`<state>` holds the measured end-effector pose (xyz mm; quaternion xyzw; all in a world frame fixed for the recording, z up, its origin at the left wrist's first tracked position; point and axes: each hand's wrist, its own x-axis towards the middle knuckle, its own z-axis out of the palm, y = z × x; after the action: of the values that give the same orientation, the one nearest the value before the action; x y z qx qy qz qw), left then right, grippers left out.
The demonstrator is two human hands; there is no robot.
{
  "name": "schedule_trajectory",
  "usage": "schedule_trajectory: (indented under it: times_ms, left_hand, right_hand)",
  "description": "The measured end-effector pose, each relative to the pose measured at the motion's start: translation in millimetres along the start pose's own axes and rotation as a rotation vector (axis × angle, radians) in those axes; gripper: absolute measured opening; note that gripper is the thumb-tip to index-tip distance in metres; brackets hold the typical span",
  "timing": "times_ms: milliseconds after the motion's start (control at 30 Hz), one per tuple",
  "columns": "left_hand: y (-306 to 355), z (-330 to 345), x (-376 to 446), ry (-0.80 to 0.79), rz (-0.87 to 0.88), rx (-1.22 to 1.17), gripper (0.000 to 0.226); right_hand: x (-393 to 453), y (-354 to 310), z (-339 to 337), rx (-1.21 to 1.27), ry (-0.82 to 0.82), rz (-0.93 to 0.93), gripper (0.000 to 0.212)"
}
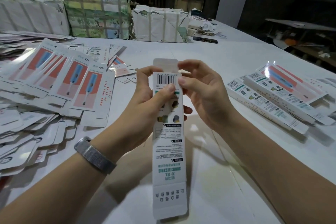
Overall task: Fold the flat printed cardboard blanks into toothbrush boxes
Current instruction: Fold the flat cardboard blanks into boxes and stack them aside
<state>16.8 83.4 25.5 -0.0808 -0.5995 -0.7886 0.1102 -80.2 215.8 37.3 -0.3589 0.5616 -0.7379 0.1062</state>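
left hand (pixel 145 96) grips the toothbrush box (pixel 168 132) mid-body, thumb on barcode; right hand (pixel 198 92) pinches the top flap (pixel 165 64) just above — crease it squarely along the score, then tuck.

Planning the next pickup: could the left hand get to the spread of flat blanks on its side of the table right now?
Probably not yet: the left hand grips the half-folded box. The flat blanks lie uncovered just beside it, so once freed, nothing blocks it.
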Motion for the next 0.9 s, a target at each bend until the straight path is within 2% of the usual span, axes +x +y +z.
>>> schedule_trajectory:
  times_ms: [167,267,467,633,900]
  left_hand:
    - [-2.5,1.5,-1.6,-0.026,-0.027,-0.030,0.056]
    - [-3.2,2.6,-1.7,-0.041,-0.045,-0.047,0.053]
    - [-5.1,5.9,-1.4,-0.029,-0.075,0.039,0.060]
    - [-6.5,5.0,-4.1,-0.111,-0.116,0.033,0.064]
    - [-4.6,1.1,-4.3,-0.182,-0.139,-0.005,0.063]
  right_hand:
    - [2.3,-1.9,-0.2,0.079,-0.007,0.003,0.043]
    - [1.7,-3.8,-1.0,0.030,-0.034,0.020,0.037]
    - [1.3,-7.0,-0.7,-0.064,0.005,0.058,0.011]
    - [2.8,-10.5,-2.8,-0.119,-0.065,0.189,0.019]
    - [0.5,-18.4,-5.7,-0.138,-0.045,0.156,0.014]
